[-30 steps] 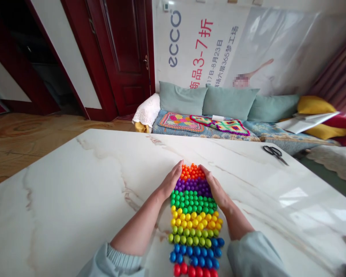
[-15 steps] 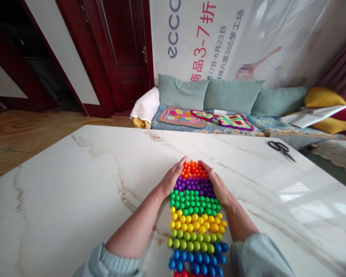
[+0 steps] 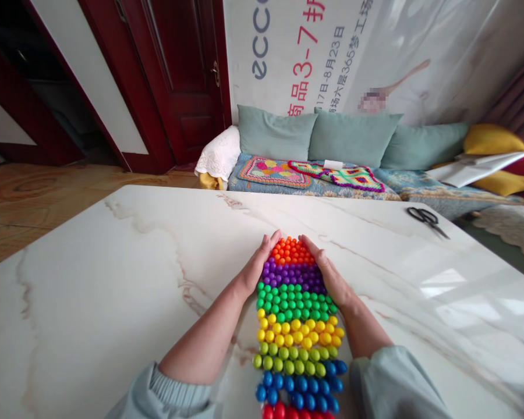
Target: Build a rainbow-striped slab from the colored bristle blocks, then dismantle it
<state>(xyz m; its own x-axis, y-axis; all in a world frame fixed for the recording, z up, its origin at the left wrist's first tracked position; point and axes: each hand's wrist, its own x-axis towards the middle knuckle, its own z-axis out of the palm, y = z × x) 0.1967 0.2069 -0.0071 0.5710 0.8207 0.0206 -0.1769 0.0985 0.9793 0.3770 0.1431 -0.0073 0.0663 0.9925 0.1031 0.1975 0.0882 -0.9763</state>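
Note:
A long strip of glossy coloured beads (image 3: 291, 304) lies on the white marbled table, banded orange at the far end, then purple, green, yellow, lime, blue and red nearest me. My left hand (image 3: 259, 263) rests along the left edge of the orange and purple bands, palm inward, fingers stretched out. Against the right edge of the same bands lies my right hand (image 3: 329, 272), its fingers also extended. Both hands flank the beads without closing round them.
Black-handled scissors (image 3: 427, 220) lie near the table's far right corner. Beyond the white table (image 3: 126, 262) stands a sofa with green cushions (image 3: 353, 138) and crocheted mats (image 3: 275, 171). A dark red door (image 3: 186, 75) is at the back left.
The view has shifted slightly. Both hands remain beside the far end of the strip, and the orange and purple bands look a little more closely ordered. More of the red beads shows.

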